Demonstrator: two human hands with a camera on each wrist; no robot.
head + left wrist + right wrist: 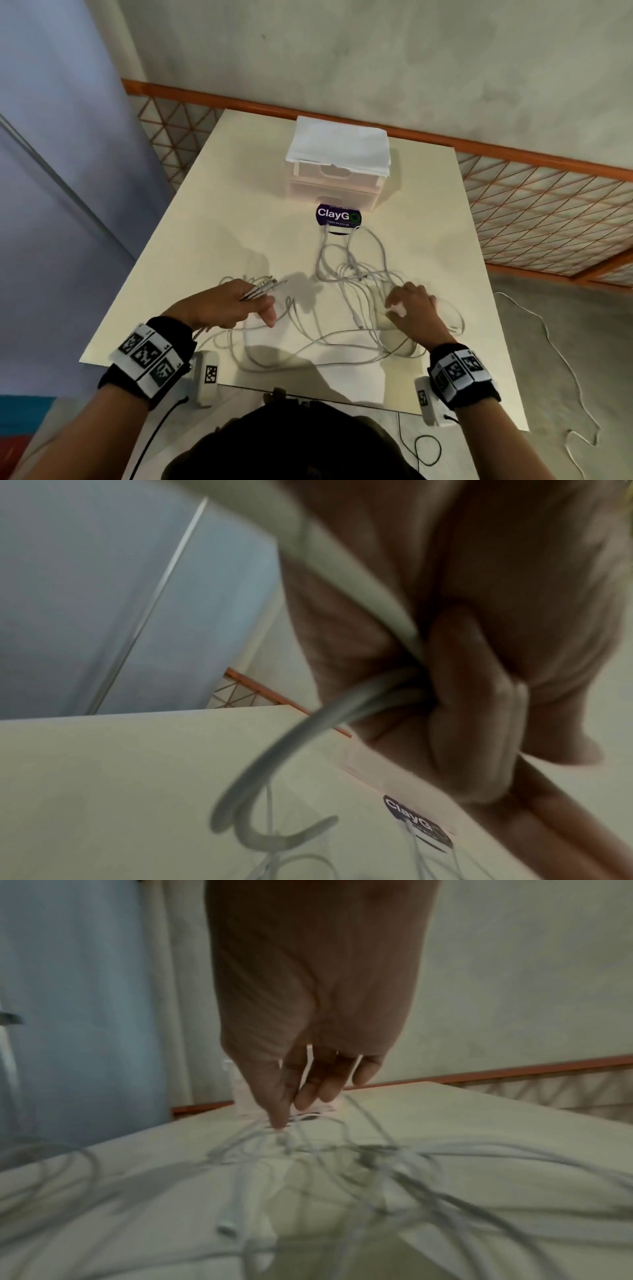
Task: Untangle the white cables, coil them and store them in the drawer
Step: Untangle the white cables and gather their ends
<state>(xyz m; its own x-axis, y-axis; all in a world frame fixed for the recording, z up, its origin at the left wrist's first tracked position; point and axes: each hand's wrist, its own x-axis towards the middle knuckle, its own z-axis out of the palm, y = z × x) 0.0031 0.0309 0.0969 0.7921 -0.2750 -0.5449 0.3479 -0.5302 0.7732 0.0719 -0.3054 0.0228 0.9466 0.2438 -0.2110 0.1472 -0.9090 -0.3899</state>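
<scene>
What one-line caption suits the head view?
Left hand grips gathered cable ends; right hand reaches into the tangle.

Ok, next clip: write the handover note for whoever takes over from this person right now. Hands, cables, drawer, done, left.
Left hand: grips a bunch of cable ends, fingers curled round the strands.
Right hand: open, fingers extended down into the tangle; it grips nothing that I can see.
White cables: still a loose tangle on the table, between the hands and up to the ClayGo sticker.
Drawer unit: at the far end of the table, both drawers closed, paper on top.
Done: some ends gathered in the left hand.
Left: separate the cables, coil each, open a drawer, store them.
</scene>
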